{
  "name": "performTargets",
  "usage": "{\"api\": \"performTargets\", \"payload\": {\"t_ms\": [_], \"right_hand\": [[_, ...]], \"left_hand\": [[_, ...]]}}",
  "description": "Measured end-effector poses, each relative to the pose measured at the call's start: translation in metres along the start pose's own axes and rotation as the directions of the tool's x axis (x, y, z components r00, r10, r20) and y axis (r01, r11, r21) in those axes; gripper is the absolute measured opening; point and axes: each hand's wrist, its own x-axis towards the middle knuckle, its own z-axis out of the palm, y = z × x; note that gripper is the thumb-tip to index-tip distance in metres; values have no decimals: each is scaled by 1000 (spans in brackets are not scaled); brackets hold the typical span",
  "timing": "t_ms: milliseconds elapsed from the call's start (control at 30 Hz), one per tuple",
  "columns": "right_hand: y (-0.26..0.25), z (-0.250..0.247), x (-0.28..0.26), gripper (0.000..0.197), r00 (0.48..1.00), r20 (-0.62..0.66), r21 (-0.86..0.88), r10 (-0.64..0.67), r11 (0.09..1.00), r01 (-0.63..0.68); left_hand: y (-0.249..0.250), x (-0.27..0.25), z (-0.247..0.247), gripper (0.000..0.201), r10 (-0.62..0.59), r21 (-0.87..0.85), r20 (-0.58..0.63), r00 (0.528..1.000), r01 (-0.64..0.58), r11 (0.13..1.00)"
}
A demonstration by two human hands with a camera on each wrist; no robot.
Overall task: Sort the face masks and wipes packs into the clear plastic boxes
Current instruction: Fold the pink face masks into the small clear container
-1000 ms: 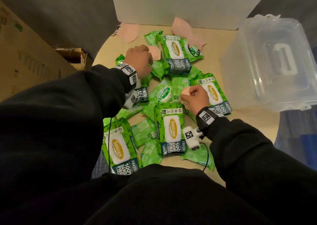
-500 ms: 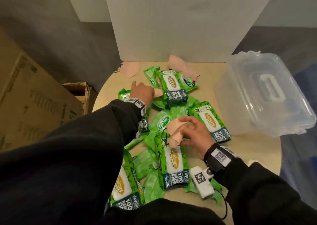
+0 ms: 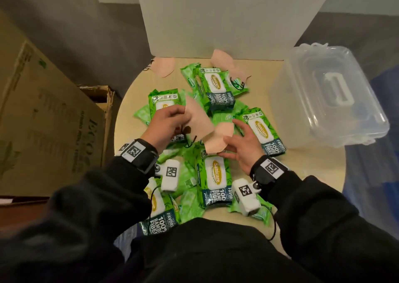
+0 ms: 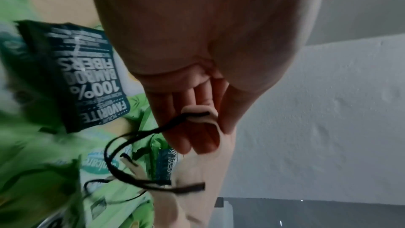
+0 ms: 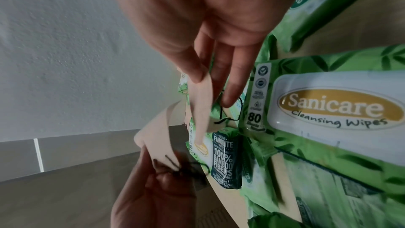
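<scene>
Cardboard box (image 3: 43,118) stands off to the left of the round table (image 3: 302,166). Clear plastic box (image 3: 328,101) sits lidded on the table's right edge, its contents too hazy to tell. Green wipes packs (image 3: 214,179) crowd the middle. Left hand (image 3: 166,127) pinches one pink mask (image 3: 198,120) above them; right hand (image 3: 241,144) has fingers spread, fingertips on another mask (image 3: 218,140). Two more masks (image 3: 163,66) lie at the far edge.
</scene>
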Motion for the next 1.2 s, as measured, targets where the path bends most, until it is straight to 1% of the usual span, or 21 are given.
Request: {"api": "performTargets", "payload": {"t_ms": [67,167,233,333,367,433,500,533,600,667,700,733,800,833,867,900,967,1033,1100,1133,1200], "right_hand": [[0,2,-2,57,1000,-19,3,12,1000,-12],[-1,6,-8,26,1000,6,-27,27,999,-27],[1,7,-11,13,999,24,-42,25,999,-24],[4,8,-16,12,995,67,-40,79,996,-77],[5,8,-18,11,991,84,-40,105,994,-102],[8,6,-21,9,986,91,-45,143,989,-139],[11,4,-23,7,983,77,-39,164,986,-162],[12,2,-24,7,982,70,-25,176,984,-174],[14,1,-25,6,976,71,7,205,979,-206],[14,0,-27,9,971,81,42,226,972,-230],[13,1,-29,12,968,91,71,232,968,-239],[13,1,-30,17,967,102,101,235,964,-245],[12,1,-31,28,965,133,135,228,960,-245],[12,0,-32,33,963,146,141,227,959,-247],[12,-1,-33,36,961,158,152,228,956,-252],[14,-3,-34,38,959,164,169,232,951,-259],[17,-7,-34,39,960,172,186,220,950,-251],[20,-10,-36,29,969,182,135,168,972,-194],[24,-13,-35,18,977,182,36,111,992,-120],[25,-14,-35,17,981,173,-26,88,996,-85],[26,-15,-37,16,985,170,-159,33,987,-5]], "left_hand": [[-2,-18,2,12,-49,-50,53,997,51,997],[-3,-33,5,19,-81,-14,112,990,83,996],[-4,-37,7,20,-100,57,117,988,94,994],[-10,-41,7,9,-93,236,94,991,69,969],[-13,-43,6,13,-72,284,75,995,48,958],[-17,-41,2,20,8,327,-34,999,3,945],[-12,-40,-2,16,131,288,-146,981,-85,954],[-8,-41,-3,18,202,284,-172,964,-148,947],[1,-44,1,22,330,325,-135,934,-272,906],[3,-50,11,24,433,431,5,902,-393,812],[-2,-53,17,25,467,504,115,877,-457,733],[-10,-55,22,25,470,589,238,850,-511,626],[-28,-58,29,25,415,703,459,785,-607,371],[-37,-59,28,27,391,720,524,756,-639,271],[-44,-61,28,32,365,732,559,744,-650,203],[-49,-63,27,38,348,744,574,741,-650,157],[-54,-69,25,53,328,757,582,744,-643,116],[-55,-74,23,57,317,746,576,753,-643,171],[-55,-75,23,48,358,721,513,781,-618,315],[-55,-75,23,41,395,710,437,808,-579,400],[-57,-73,23,30,443,695,226,868,-462,551]]}}
